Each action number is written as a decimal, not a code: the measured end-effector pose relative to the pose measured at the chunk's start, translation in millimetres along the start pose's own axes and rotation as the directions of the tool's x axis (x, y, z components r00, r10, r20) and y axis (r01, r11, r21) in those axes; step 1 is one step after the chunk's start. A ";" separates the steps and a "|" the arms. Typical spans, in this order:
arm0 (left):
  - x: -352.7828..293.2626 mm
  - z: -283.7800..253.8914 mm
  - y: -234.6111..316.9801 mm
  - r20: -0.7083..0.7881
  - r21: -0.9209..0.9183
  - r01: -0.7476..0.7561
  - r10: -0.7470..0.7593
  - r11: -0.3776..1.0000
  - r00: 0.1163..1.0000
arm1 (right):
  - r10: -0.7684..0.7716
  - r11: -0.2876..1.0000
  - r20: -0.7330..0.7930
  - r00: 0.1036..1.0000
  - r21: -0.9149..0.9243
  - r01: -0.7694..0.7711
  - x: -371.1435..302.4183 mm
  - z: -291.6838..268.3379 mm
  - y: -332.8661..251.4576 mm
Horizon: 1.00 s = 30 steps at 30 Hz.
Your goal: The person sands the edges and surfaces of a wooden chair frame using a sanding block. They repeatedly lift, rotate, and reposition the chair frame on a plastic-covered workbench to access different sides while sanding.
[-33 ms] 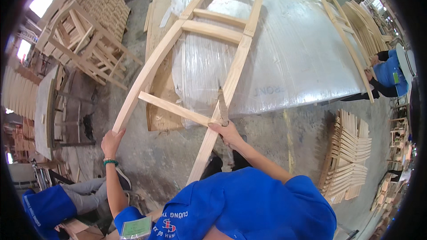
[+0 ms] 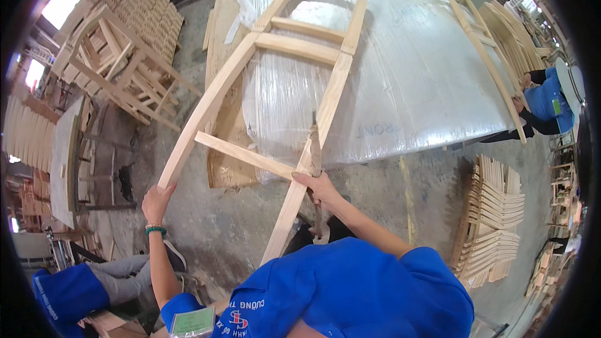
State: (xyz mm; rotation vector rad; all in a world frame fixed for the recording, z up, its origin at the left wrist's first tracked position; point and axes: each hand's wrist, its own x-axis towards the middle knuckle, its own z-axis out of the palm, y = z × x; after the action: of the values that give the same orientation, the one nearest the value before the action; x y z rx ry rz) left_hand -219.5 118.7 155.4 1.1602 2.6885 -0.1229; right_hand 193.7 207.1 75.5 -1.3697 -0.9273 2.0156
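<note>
Holding long, curved, pale-wooden frame (image 2: 297, 49), with far half over wide, silvery, plastic-wrapped slab (image 2: 432, 75). Grasping near left end in left hand (image 2: 158, 203) on outstretched arm, with fingers wrapped tight. Gripping right rail (image 2: 335, 87) at crossbar (image 2: 247, 156) with right hand (image 2: 320, 189), thumb over top, fingers curled, partly hidden, beside slender brown rod (image 2: 315, 144).

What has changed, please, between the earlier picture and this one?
The slim tool in the right hand has swung slightly toward upright, its tip shifting a little up and to the right in the picture. Nothing was taken hold of or let go: the left hand keeps its grip on the wooden frame, and the right hand still holds both frame and tool.
</note>
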 end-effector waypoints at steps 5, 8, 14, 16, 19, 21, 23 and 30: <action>-3.8 -36.6 44.7 0.047 0.127 -0.001 -0.005 0.992 0.999 | -0.017 0.966 0.115 0.993 0.257 -0.013 19.8 -29.5 -24.2; -5.4 -30.4 76.8 -0.077 0.061 0.006 -0.001 0.998 0.997 | -0.094 0.967 0.059 0.994 0.244 0.077 39.0 -61.1 -61.4; -31.0 5.6 190.7 -0.036 -0.126 -0.200 0.197 0.972 0.980 | -0.189 0.952 -0.079 0.979 0.230 0.203 21.1 -193.3 -81.1; -43.7 16.6 211.6 0.031 -0.166 -0.278 0.287 0.946 0.957 | -0.206 0.934 -0.087 0.975 0.280 0.222 6.1 -224.0 -89.2; -63.1 39.2 258.1 0.055 -0.282 -0.445 0.477 0.850 0.877 | -0.124 0.966 -0.146 0.981 0.208 0.153 -27.9 -288.0 -117.0; -91.4 56.4 332.2 0.200 -0.382 -0.461 0.559 0.801 0.805 | -0.138 0.990 -0.321 0.937 -0.016 0.140 -63.7 -353.4 -127.0; -118.5 76.9 405.2 0.113 -0.497 -0.627 0.761 0.599 0.638 | -0.404 0.884 -0.490 0.773 -0.427 0.191 -113.0 -420.0 -133.4; -208.2 89.8 594.0 0.037 -0.752 -0.576 0.892 0.321 0.450 | -0.650 0.698 -0.576 0.496 -0.711 0.088 -270.2 -463.0 -124.1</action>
State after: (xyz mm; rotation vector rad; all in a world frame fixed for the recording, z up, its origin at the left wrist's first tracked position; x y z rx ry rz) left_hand 365.7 364.6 118.7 1.7098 1.2760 0.5915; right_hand 726.9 197.5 211.1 -1.9067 -1.3011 0.5278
